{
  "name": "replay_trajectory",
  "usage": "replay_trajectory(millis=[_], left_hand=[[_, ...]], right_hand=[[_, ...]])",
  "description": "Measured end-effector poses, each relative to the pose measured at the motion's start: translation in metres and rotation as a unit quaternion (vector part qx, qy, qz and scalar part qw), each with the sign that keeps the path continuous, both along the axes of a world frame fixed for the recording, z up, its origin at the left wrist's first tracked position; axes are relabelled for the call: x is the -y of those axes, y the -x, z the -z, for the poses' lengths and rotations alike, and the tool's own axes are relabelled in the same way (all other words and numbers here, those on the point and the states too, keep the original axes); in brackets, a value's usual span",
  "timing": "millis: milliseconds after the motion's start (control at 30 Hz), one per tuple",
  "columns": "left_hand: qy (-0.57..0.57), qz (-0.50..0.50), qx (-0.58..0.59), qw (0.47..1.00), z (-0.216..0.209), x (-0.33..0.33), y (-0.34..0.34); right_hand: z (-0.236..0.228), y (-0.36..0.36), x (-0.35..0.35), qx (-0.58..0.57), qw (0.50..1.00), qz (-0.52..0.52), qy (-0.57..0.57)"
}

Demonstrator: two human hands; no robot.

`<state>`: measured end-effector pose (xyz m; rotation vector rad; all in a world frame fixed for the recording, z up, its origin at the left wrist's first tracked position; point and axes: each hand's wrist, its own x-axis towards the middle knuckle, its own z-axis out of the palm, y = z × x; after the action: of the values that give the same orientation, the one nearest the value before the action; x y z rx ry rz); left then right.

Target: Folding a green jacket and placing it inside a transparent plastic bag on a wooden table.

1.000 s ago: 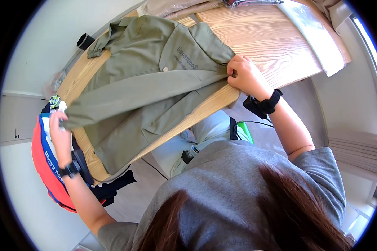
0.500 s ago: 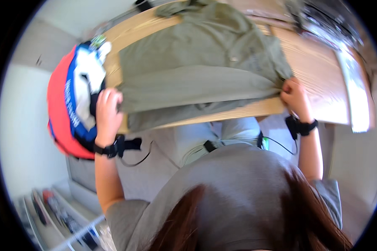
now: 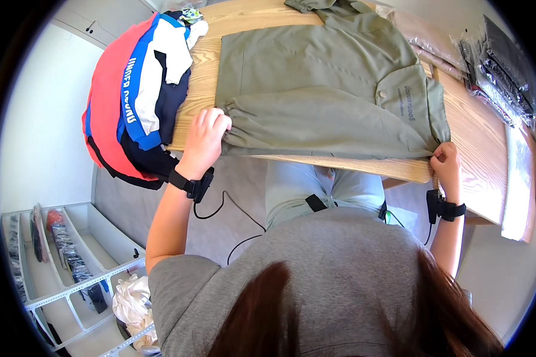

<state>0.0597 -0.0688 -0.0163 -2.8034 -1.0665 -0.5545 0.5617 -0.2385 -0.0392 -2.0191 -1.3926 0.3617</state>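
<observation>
An olive-green jacket (image 3: 304,65) lies spread across the wooden table, its body sideways and a snap-buttoned pocket with dark print towards the right. One sleeve (image 3: 309,122) stretches along the table's near edge, its gathered cuff at the left. My left hand (image 3: 206,135) is closed on that cuff, its thumb mostly hidden. At the near right corner of the garment, my right hand (image 3: 448,163) pinches the jacket fabric between thumb and fingers. Both wrists wear black straps with small devices.
Red, blue, white and black clothes (image 3: 116,101) hang over the table's left end. Plastic-wrapped garments (image 3: 497,71) are stacked at the far right, beside a clear plastic sheet (image 3: 515,184). A divided shelf unit (image 3: 71,297) stands low at the left. A black cable (image 3: 211,215) dangles below the table.
The near layer of the jacket, raised before, now lies flatter as a sleeve along the edge. Both hands keep hold of the cloth. The whole view has shifted.
</observation>
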Motion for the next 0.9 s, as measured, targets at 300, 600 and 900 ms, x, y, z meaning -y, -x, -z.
replay_trajectory(millis=[300, 600, 900], left_hand=[[0.073, -0.002, 0.238, 0.969, -0.03, 0.02, -0.019], [0.15, 0.016, -0.098, 0.984, -0.012, 0.024, -0.11], [0.097, -0.079, -0.149, 0.981, 0.016, 0.013, -0.075]], right_hand=[[-0.026, 0.012, 0.009, 0.048, 0.996, 0.02, -0.067], [-0.028, 0.188, -0.078, 0.293, 0.925, -0.232, -0.071], [0.003, 0.161, -0.08, 0.319, 0.929, -0.182, 0.043]])
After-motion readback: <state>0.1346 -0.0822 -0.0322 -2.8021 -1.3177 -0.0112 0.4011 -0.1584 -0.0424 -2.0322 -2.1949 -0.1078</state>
